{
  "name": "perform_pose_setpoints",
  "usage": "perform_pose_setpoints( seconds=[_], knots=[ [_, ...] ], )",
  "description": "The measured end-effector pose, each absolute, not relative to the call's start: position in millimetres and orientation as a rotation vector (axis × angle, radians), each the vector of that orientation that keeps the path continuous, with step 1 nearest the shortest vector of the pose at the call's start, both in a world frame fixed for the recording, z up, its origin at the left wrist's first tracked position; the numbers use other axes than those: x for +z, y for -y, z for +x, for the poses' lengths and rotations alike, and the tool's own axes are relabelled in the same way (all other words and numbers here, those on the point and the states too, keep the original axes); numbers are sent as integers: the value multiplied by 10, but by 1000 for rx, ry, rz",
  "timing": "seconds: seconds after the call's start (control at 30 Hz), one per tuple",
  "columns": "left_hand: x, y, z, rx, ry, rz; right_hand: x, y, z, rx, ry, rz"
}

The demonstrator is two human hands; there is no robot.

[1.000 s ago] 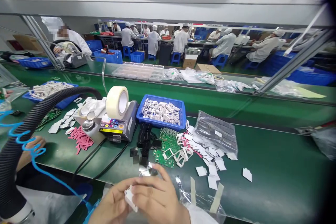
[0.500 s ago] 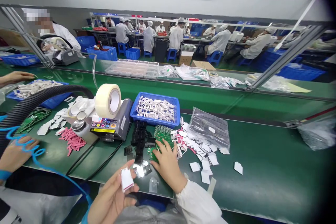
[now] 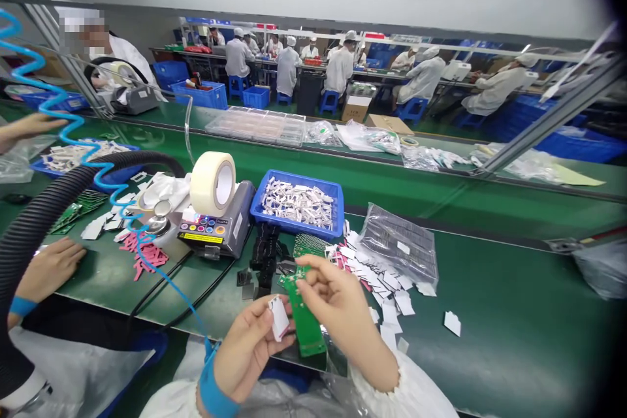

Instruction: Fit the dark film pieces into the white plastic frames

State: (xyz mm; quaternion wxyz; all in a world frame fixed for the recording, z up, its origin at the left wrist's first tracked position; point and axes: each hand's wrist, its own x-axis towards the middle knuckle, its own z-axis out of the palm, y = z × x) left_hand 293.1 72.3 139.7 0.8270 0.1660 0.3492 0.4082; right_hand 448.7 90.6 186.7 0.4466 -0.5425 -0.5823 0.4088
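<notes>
Between the thumb and fingers of my left hand (image 3: 245, 347) is a small white rectangular piece (image 3: 279, 319) with a pink edge. My right hand (image 3: 337, 304) pinches a long green circuit board (image 3: 306, 323) near its upper end, and the board hangs down beside the white piece. Whether the two touch, I cannot tell. Behind my right hand lies a stack of green boards (image 3: 311, 245), partly covered by the fingers. Flat white pieces (image 3: 389, 310) and some pink ones are spread to the right of it. Black parts (image 3: 265, 255) lie to the left of the boards.
A blue bin (image 3: 298, 204) of white frames stands behind my hands. Left of it is a tape dispenser (image 3: 218, 228) carrying a tape roll (image 3: 213, 183). A bagged black stack (image 3: 399, 245) lies to the right. A co-worker's hand (image 3: 53, 268) rests at the left, near pink strips (image 3: 143, 251).
My right hand has picked up a green circuit board from the stack and brought it toward me. My left hand, still with the white piece, has moved right and up, close to the board.
</notes>
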Motion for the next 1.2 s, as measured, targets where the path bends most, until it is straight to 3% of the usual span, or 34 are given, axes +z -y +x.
perform_pose_setpoints(
  seconds=[0.13, 0.4, 0.6, 1.0, 1.2],
  knots=[
    [1452, -689, 2956, 804, -649, 350, 1946, -932, 4399, 1344, 1293, -1285],
    [1449, -690, 2921, 916, -668, 412, 2033, -857, 4219, 573, 1812, -1409],
    [1497, -692, 2883, 904, -635, 330, 2021, -766, 4098, 633, 1955, -1296],
    [1591, -674, 2838, 919, -594, 347, 1940, -565, 4258, 117, 2224, -1076],
    [1590, -606, 2836, 953, -575, 454, 2003, -524, 4293, 210, 2183, -1075]
  ],
)
